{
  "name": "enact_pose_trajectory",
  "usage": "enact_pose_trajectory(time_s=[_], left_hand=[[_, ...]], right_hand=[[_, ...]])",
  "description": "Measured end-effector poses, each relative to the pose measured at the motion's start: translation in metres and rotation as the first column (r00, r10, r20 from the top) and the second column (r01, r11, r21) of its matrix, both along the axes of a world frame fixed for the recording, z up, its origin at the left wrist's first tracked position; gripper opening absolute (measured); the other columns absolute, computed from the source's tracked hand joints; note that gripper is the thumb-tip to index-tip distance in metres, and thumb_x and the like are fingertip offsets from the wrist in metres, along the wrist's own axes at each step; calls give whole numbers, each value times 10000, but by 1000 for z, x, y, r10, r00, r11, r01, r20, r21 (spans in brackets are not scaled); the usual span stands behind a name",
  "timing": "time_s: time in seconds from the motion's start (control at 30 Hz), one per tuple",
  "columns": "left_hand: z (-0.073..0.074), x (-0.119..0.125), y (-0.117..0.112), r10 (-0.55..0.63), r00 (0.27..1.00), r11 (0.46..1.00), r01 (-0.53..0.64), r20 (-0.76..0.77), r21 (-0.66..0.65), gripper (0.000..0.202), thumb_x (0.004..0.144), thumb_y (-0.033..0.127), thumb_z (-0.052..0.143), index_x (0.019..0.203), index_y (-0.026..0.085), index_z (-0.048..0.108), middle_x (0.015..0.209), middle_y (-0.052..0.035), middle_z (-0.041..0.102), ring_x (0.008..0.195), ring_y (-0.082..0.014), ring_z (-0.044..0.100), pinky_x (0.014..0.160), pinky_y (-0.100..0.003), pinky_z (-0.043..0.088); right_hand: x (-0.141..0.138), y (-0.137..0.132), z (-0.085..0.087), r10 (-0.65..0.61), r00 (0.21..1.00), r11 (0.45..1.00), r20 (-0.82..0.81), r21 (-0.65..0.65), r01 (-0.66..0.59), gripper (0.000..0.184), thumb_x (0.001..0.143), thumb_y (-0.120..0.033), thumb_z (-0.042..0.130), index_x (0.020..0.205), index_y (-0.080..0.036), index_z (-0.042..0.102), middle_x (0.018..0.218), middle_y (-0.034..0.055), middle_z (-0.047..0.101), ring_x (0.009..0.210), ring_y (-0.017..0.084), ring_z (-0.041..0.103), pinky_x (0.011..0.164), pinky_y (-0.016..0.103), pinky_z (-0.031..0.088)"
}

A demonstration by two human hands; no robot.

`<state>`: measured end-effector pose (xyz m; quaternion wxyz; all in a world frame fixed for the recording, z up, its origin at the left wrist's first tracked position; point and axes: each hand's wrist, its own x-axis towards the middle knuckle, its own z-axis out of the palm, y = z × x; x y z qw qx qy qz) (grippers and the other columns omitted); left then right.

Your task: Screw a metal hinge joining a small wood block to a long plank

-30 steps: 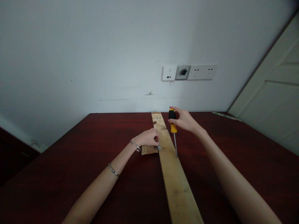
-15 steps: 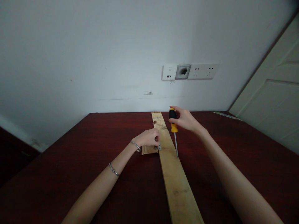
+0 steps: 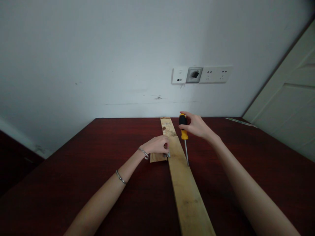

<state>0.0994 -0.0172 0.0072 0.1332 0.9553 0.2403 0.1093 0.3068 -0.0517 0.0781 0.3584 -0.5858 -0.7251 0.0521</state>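
Observation:
My right hand [image 3: 195, 126] grips a screwdriver with a black and yellow handle [image 3: 183, 126], holding it upright. Its steel shaft [image 3: 186, 152] comes down with the tip on or just above a long pale wooden plank [image 3: 186, 186]. My left hand [image 3: 156, 145] rests beside the plank's left edge. Its fingertips pinch a small metal bracket [image 3: 167, 155] at that edge. A short piece of wood [image 3: 155, 158] lies under my left hand, against the plank. My fingers hide most of the bracket.
Everything lies on a dark red wooden table [image 3: 98, 170], which ends at the wall. A wall plate with sockets [image 3: 201, 74] sits above it. A pale door [image 3: 283, 108] stands at the right, and a thin pale strip [image 3: 240, 122] lies at the table's back right.
Both hands keep their hold and barely move. The whole view has shifted slightly, with the wall sockets sitting a little higher and further right.

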Motion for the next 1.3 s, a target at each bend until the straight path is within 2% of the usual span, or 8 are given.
enact_pose_trajectory(time_s=[0.2, 0.43, 0.63, 0.77, 0.83, 0.97, 1.07, 1.3], left_hand=[[0, 0, -2, 14, 1000, 999, -13, -24, 46, 54, 690, 192, 595, 693, 161, 551, 782, -21, 566, 706, -145, 514, 610, -233, 387], [-2, 1, -2, 11, 999, 998, -8, -53, 64, 61, 718, 196, 588, 708, 158, 542, 782, -25, 553, 722, -149, 508, 645, -239, 396], [-5, 2, 0, -50, 997, 991, 56, -55, 119, 116, 744, 206, 571, 673, 161, 491, 761, -13, 529, 699, -137, 472, 649, -241, 389], [-3, 0, 1, -62, 998, 996, 64, -28, 63, 94, 728, 175, 582, 669, 152, 512, 744, -4, 522, 682, -123, 469, 639, -226, 379], [-1, 0, 1, -60, 998, 998, 60, -25, 24, 67, 728, 170, 587, 681, 146, 546, 733, -1, 520, 671, -118, 474, 624, -218, 375], [5, -3, 1, -62, 998, 996, 61, -12, -61, 39, 731, 172, 600, 715, 139, 612, 731, -5, 547, 660, -112, 495, 605, -205, 375], [8, -9, 5, -70, 997, 992, 71, 16, -108, 79, 724, 192, 619, 775, 141, 651, 781, -16, 594, 700, -120, 531, 643, -205, 394], [17, -30, 18, 21, 1000, 985, -19, 8, -172, 169, 723, 226, 632, 863, 147, 683, 859, -35, 642, 777, -140, 584, 701, -214, 416]], right_hand=[[-6, 4, -9, -16, 999, 996, 33, -82, 18, 647, 701, -324, 585, 1285, -67, 479, 1021, 169, 655, 887, 274, 621, 814, 388, 468], [-14, 22, -50, 89, 986, 960, -138, -252, -121, 585, 737, -307, 540, 1279, -93, 485, 1231, 167, 571, 1072, 277, 552, 927, 388, 399], [-16, 32, -76, 131, 968, 925, -215, -324, -198, 574, 702, -246, 552, 1255, -96, 516, 1198, 144, 594, 1058, 251, 555, 913, 348, 407], [-14, 31, -79, 135, 953, 902, -272, -364, -232, 601, 690, -228, 553, 1277, -111, 494, 960, 89, 675, 784, 194, 615, 736, 310, 469], [-13, 31, -79, 138, 946, 896, -293, -370, -245, 608, 686, -220, 558, 1281, -113, 490, 893, 68, 678, 725, 173, 604, 695, 292, 467], [-13, 30, -79, 139, 938, 889, -317, -377, -260, 617, 680, -202, 560, 1286, -112, 488, 818, 50, 675, 697, 169, 595, 681, 289, 462], [-12, 29, -79, 138, 935, 892, -327, -369, -261, 615, 681, -196, 551, 1288, -122, 488, 863, 54, 676, 740, 175, 600, 712, 294, 460], [-12, 29, -80, 141, 934, 898, -329, -353, -261, 592, 678, -193, 552, 1266, -135, 513, 929, 62, 674, 815, 189, 607, 782, 309, 454]])
